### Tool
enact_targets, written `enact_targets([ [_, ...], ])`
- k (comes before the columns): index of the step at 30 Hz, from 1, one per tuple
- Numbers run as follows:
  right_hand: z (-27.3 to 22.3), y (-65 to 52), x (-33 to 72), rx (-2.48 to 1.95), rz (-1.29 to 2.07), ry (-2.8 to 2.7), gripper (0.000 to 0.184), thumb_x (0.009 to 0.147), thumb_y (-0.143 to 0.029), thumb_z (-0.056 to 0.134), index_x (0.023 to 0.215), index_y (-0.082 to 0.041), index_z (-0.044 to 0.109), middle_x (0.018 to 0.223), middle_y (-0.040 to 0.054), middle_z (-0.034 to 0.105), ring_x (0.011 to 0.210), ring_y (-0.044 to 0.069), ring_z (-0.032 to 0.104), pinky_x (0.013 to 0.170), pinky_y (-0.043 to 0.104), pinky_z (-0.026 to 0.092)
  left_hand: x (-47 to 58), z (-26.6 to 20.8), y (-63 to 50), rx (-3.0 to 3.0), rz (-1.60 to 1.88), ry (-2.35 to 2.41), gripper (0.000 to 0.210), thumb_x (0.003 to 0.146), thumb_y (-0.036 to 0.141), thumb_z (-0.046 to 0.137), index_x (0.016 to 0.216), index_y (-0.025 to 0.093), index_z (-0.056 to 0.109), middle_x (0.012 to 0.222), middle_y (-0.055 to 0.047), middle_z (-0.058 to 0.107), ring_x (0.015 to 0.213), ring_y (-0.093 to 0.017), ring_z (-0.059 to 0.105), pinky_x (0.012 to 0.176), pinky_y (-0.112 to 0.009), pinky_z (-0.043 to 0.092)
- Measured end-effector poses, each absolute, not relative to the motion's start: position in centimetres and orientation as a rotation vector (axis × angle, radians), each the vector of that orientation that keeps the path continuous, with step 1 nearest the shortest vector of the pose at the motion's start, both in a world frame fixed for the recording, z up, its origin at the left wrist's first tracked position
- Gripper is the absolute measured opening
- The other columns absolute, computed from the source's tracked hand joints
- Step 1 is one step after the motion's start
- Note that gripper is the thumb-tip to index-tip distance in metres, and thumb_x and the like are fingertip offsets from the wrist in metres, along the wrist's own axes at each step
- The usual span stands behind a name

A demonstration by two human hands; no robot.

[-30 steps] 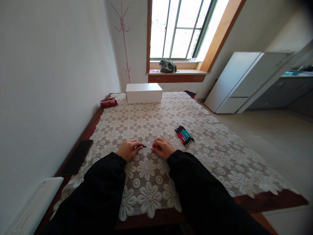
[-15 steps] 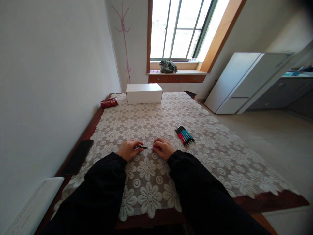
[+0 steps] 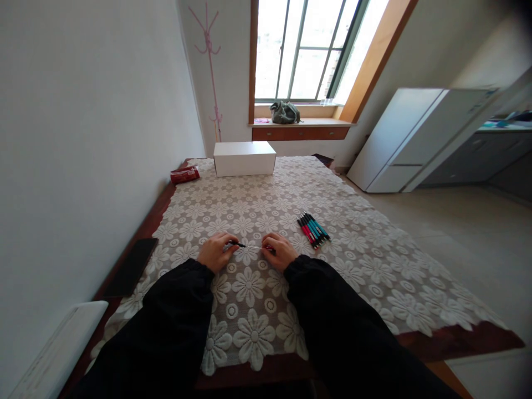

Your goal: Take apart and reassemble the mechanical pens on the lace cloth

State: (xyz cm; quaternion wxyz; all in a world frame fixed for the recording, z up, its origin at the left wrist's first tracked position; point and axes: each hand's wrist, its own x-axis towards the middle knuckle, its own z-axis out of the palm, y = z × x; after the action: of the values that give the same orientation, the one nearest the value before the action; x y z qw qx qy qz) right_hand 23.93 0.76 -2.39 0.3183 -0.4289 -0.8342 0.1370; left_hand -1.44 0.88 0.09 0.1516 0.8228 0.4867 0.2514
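Black and slim, the pen piece (image 3: 238,243) pinched by your left hand (image 3: 215,252) points rightward along the thin white rod (image 3: 254,247) toward the red barrel (image 3: 270,249) in the pinching grip of your right hand (image 3: 281,252), above the lace-covered worktop (image 3: 477,338).

A dark red-brown table (image 3: 469,339) carries a pale flowered lace cloth (image 3: 353,271). With twelve at the far end, a white box (image 3: 244,164) sits around twelve, a red packet (image 3: 185,175) at eleven, a flat black object (image 3: 132,267) at eight, and red and teal pens (image 3: 313,230) towards four.
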Motion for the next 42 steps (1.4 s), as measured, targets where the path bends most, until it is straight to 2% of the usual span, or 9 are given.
enact_targets([
  [11, -2.8, 1.0, 24.1, -1.138, 0.389, -2.117, 0.006, 0.081, -0.015, 0.058, 0.080, -0.021, 0.058, 0.091, 0.0035, 0.061, 0.090, 0.019, 0.057, 0.084, 0.034, 0.045, -1.8, -0.4, 1.2, 2.234, 0.837, 1.579, 0.017, 0.086, 0.033, 0.057, 0.097, 0.023, 0.065, 0.095, -0.003, 0.068, 0.085, -0.018, 0.061, 0.078, -0.031, 0.048],
  [18, -2.6, 1.0, 24.2, -1.125, 0.383, -2.139, 0.005, 0.080, -0.016, 0.059, 0.080, -0.021, 0.060, 0.092, 0.0037, 0.062, 0.090, 0.019, 0.057, 0.085, 0.033, 0.046, -2.1, -0.4, 1.2, 2.352, 0.787, 1.652, 0.013, 0.083, 0.028, 0.058, 0.091, 0.021, 0.064, 0.096, -0.005, 0.067, 0.096, -0.023, 0.058, 0.087, -0.038, 0.044],
  [24, -2.4, 0.6, 24.0, -1.097, 0.313, -2.263, 0.004, 0.079, -0.018, 0.065, 0.079, -0.022, 0.064, 0.104, 0.0039, 0.062, 0.098, 0.021, 0.056, 0.088, 0.036, 0.045, -2.0, -0.6, 1.3, 2.421, 0.757, 1.580, 0.016, 0.081, 0.029, 0.061, 0.094, 0.022, 0.065, 0.103, -0.006, 0.065, 0.101, -0.025, 0.056, 0.090, -0.040, 0.044],
  [31, -2.6, 0.7, 24.0, -1.110, 0.286, -2.275, 0.004, 0.079, -0.019, 0.067, 0.079, -0.022, 0.064, 0.108, 0.0048, 0.061, 0.102, 0.021, 0.055, 0.090, 0.038, 0.045, -1.6, 0.7, 0.5, 2.553, 0.833, 1.217, 0.013, 0.084, 0.027, 0.059, 0.094, 0.025, 0.067, 0.115, -0.004, 0.063, 0.113, -0.022, 0.053, 0.101, -0.040, 0.041],
  [35, -2.7, 0.7, 24.0, -1.112, 0.287, -2.283, 0.004, 0.079, -0.020, 0.068, 0.078, -0.022, 0.064, 0.109, 0.0052, 0.060, 0.102, 0.022, 0.055, 0.091, 0.039, 0.045, -1.6, 0.5, 0.5, 2.594, 0.746, 1.167, 0.012, 0.078, 0.030, 0.067, 0.089, 0.025, 0.069, 0.119, -0.003, 0.061, 0.116, -0.025, 0.050, 0.102, -0.043, 0.041],
  [42, -2.9, 0.9, 24.2, -1.104, 0.286, -2.294, 0.006, 0.079, -0.020, 0.067, 0.076, -0.021, 0.063, 0.111, 0.0051, 0.061, 0.103, 0.022, 0.055, 0.091, 0.038, 0.045, -1.8, -0.3, 0.9, 2.579, 0.745, 1.203, 0.008, 0.080, 0.029, 0.065, 0.081, 0.024, 0.070, 0.115, -0.004, 0.063, 0.113, -0.024, 0.051, 0.100, -0.043, 0.043],
])
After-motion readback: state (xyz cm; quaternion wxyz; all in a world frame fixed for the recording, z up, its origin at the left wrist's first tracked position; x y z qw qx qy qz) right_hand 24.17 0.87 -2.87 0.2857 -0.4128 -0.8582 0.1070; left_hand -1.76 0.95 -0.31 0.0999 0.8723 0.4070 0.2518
